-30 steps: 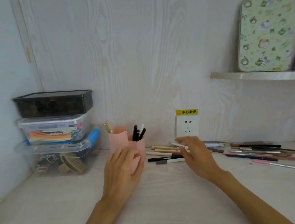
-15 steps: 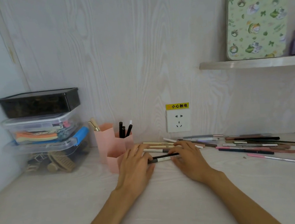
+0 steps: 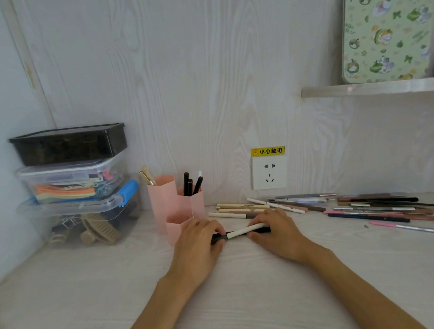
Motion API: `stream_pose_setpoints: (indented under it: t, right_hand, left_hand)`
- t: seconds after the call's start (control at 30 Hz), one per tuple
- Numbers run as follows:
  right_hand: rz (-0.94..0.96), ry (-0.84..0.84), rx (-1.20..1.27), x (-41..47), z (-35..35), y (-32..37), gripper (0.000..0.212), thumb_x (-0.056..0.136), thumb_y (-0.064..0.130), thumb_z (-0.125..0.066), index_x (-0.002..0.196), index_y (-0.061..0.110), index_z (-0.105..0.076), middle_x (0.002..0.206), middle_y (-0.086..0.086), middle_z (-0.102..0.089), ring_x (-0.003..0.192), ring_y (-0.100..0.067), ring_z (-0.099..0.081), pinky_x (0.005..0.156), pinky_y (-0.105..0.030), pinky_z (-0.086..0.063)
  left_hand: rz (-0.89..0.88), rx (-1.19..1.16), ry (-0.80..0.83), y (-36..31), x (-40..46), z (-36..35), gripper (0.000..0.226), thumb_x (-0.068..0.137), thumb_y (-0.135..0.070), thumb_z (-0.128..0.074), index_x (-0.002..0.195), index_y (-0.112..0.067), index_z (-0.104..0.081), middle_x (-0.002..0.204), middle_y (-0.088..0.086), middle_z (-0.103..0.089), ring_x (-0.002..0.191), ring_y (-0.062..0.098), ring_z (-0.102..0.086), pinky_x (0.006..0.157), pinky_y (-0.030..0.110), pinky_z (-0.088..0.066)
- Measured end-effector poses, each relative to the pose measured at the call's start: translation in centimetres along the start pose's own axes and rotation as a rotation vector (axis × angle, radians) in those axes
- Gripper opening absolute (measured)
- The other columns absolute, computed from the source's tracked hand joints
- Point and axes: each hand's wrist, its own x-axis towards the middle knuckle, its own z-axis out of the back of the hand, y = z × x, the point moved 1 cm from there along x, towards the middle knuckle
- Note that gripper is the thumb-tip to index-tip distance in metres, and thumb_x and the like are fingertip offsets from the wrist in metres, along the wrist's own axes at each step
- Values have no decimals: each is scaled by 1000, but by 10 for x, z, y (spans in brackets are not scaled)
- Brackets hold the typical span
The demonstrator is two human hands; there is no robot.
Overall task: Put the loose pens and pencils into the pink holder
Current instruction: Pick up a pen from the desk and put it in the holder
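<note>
Two hands hold pens (image 3: 243, 232) over the table (image 3: 248, 292) just right of the holder (image 3: 172, 207): left hand (image 3: 199, 240) fingers curl round one end, right hand (image 3: 274, 231) fingers round the other.

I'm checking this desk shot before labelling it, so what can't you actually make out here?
- Head view: both ends of the white-and-black pen, covered by the left hand and right hand.
- Lower parts of the pens inside the pink holder, behind its walls.
- Patterned board, cut off by the top edge.
</note>
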Motion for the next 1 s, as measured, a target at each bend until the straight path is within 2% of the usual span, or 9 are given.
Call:
stream_pose_setpoints:
  t: [0.1,0.23,0.4,0.5,0.57,0.67,0.77,0.87,1.0]
  right_hand:
    - [-7,-9,2,-1,1,2,14,82,36,-64,96,32,-66,90,14,-50,105,-14,-44,95,-33,-37]
    - [-20,-11,-10,-1,2,2,17,81,41,-65,94,29,-66,91,13,-50,103,-14,-45,93,-33,-38]
    - [-19,-18,35,-2,2,1,10,79,41,-67,87,36,-65,91,16,-56,97,-8,-46,91,-29,-39]
    - [14,-41,16,-1,2,2,8,80,41,-66,86,35,-67,90,16,-60,93,-7,-51,85,-26,-42]
    - [58,-89,-19,0,3,3,9,81,39,-65,88,35,-68,87,20,-61,89,-2,-54,77,-16,-42]
    - [94,-183,-38,2,5,7,9,84,36,-62,91,35,-67,83,23,-59,84,2,-54,71,-10,-38]
    - [118,-199,-28,2,5,7,9,87,35,-59,94,33,-66,82,23,-57,81,3,-53,69,-7,-37]
    - [123,-117,-45,3,1,6,13,91,33,-54,97,32,-65,91,20,-60,87,1,-51,75,-14,-41]
    - [110,-11,-48,4,-2,6,18,94,33,-48,98,31,-66,101,14,-62,94,-5,-54,81,-27,-44]
  left_hand:
    - [5,-86,-14,2,-3,7,14,89,-34,-60,102,-34,-60,95,-18,-60,96,3,-51,74,17,-42]
    - [13,-269,-221,-4,-2,24,14,90,-36,-56,103,-40,-57,86,-25,-60,84,-7,-55,67,9,-40]
    - [106,-607,-778,12,0,63,22,85,-30,-65,105,-28,-59,95,-26,-65,84,0,-62,69,10,-45]
    - [132,-537,-977,34,-6,81,21,83,-32,-68,100,-27,-57,88,-11,-67,80,-3,-62,67,7,-44]
    - [129,-385,-975,48,-8,86,17,83,-31,-68,94,-19,-62,83,-3,-67,74,-2,-61,64,9,-44]
    - [89,-289,-1015,61,-12,88,20,87,-29,-65,94,-10,-67,83,0,-66,71,14,-60,60,21,-45]
    - [18,-208,-1045,68,-13,90,18,90,-25,-63,98,-10,-68,83,0,-62,70,14,-51,65,11,-38]
    - [-94,0,-854,66,-7,84,19,85,-13,-67,102,-4,-70,86,4,-66,76,10,-48,72,12,-38]
    - [-25,73,-599,56,3,69,26,84,-10,-64,109,-7,-69,99,8,-67,92,23,-58,74,33,-52]
